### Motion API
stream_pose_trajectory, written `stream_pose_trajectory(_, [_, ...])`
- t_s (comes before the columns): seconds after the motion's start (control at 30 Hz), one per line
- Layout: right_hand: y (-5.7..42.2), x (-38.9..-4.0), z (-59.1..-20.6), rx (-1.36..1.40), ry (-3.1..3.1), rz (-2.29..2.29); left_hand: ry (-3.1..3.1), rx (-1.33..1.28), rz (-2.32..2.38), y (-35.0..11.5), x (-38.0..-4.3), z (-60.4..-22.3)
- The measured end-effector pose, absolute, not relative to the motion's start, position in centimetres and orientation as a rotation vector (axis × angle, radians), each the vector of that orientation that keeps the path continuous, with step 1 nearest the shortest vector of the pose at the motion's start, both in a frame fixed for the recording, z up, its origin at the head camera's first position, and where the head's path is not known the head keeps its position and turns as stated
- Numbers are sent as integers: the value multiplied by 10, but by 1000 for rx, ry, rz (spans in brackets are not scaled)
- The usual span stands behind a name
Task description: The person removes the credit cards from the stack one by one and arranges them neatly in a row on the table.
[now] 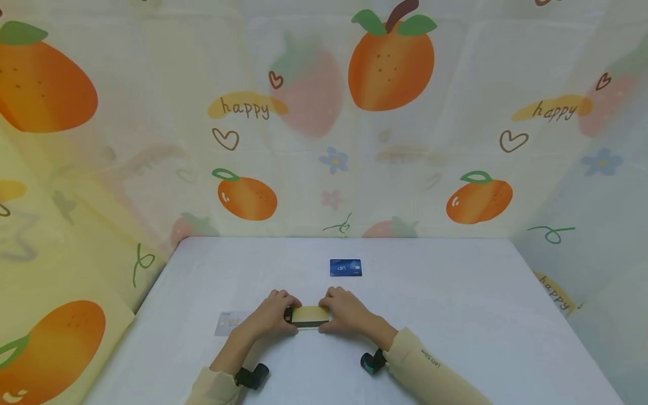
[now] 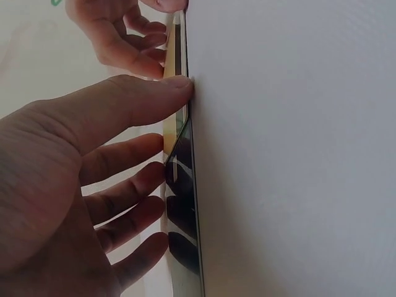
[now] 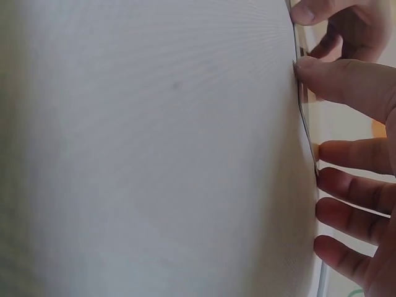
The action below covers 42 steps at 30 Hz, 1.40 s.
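A: Biggest first. What's around the fingers?
B: Pale fabric backdrop with orange fruit prints (image 1: 425, 135) beyond them, white flat-topped desk (image 1: 445, 292) beneath. Plain surface, probably so the cards read easily.
A: Arms?
B: Beige fabric sleeves (image 1: 435, 365) end behind the hands. Small black wrist cameras (image 1: 253, 377) sit near the cuffs, presumably to see the grip.
A: Hands?
B: Left hand (image 1: 270, 316) and right hand (image 1: 351, 316) face each other. On each, fingers (image 2: 124, 156) and thumb (image 2: 136, 102) stand about one card's short side apart, pinching it: thumb on the near long edge, fingers on the far one.
A: Pinching what?
B: Gold rectangular card with a dark stripe (image 1: 311, 314), plastic by the look. It's between the two sets of fingers, one end each. My read: steadies it, holds it square, leaves the middle of the face uncovered. Can't tell if it's flat or slightly raised, or if the dark patch by the left fingers is the same card.
A: Others?
B: Glossy blue rectangular card (image 1: 346, 268) beyond the right fingers; pale grey rectangular card (image 1: 226, 324) left of the left fingers, partly hidden by that arm. No fingers on either; likely placed so they don't crowd the grip.
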State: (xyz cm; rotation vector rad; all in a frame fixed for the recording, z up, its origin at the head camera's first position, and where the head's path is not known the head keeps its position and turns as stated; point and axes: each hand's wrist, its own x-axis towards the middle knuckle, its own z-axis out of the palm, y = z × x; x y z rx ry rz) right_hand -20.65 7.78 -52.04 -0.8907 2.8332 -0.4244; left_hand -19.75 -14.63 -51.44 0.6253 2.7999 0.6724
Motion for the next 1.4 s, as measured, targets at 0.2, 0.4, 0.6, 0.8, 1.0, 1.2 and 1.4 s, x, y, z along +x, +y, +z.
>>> stream_pose_trajectory(0.2, [77,-206,-521,-918,2839,-399,2791,641,679,-148,-198,-517])
stream_pose_trajectory(0.4, [77,-206,-522,-913,2835,-407,2783,629,685,-149,-197,-516])
stream_pose_trajectory(0.6, [77,-205,-521,-906,2824,-429,2787,599,681,-148,-197,-514])
stream_pose_trajectory(0.8, [77,-204,-522,-901,2835,-425,2779,607,699,-148,-197,-515])
stream_pose_trajectory(1.0, [76,-204,-520,-889,2822,-424,2780,613,685,-149,-196,-514])
stream_pose_trajectory(1.2, [79,-210,-518,-894,2790,-421,2778,641,669,-149,-199,-511])
stream_pose_trajectory(1.4, [90,-220,-517,-872,2806,-476,2788,614,753,-143,-211,-502])
